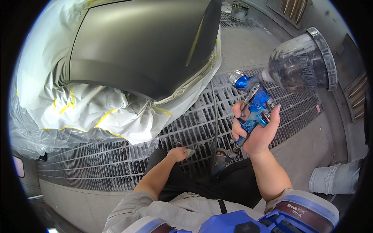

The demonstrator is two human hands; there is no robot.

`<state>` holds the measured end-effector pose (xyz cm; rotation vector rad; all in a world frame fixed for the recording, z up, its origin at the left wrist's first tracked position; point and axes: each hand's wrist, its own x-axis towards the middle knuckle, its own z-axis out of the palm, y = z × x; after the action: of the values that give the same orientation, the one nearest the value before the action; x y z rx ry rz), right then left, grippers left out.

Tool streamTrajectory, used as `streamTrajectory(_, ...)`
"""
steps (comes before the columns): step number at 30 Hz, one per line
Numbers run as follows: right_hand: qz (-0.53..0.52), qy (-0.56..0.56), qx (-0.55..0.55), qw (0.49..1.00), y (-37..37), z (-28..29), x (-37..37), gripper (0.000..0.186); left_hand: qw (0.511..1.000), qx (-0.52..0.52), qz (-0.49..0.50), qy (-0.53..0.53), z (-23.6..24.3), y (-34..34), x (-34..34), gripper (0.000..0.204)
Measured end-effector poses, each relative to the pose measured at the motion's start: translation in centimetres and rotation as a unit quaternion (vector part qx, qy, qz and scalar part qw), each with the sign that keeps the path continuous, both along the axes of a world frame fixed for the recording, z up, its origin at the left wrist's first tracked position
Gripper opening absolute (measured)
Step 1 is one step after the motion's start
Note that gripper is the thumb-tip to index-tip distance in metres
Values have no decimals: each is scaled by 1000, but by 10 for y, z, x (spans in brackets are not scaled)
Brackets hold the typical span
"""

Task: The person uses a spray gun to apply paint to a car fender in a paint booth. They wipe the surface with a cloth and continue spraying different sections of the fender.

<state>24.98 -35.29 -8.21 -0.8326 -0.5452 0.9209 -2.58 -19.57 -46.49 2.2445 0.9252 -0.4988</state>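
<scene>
My right hand (259, 134) grips a blue spray gun (253, 104) with a silver nozzle and a large translucent grey paint cup (297, 64), raised right of the car body. A hose (214, 136) runs down toward the floor grating. My left hand (177, 153) is low by my dark trousers, closed on a small pale cloth or pad (190, 153). Ahead on the left is a grey car body panel (140, 42), surrounded by white masking sheet (46, 93) with yellow tape and clear plastic film around its lower part.
Metal floor grating (93, 167) runs around me over concrete. A metal bucket (239, 11) stands at the back, stacked grey buckets (332, 178) at lower right. A wall with slatted panels (359, 99) lines the right side. A blue respirator (229, 223) shows at the bottom edge.
</scene>
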Motion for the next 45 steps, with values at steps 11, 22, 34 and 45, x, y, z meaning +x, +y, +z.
streamTrajectory(11,14,7,12,1000,3,0,-5,98,1000,7,13,-24,-2,0,-5,46)
streamTrajectory(22,8,-7,9,1000,3,3,-8,98,1000,11,8,-22,1,0,-6,45)
streamTrajectory(34,14,16,4,1000,2,1,-8,100,988,41,2,-147,-3,2,-4,35)
streamTrajectory(45,75,38,11,996,9,5,-14,98,780,-314,39,-540,240,-72,86,20)
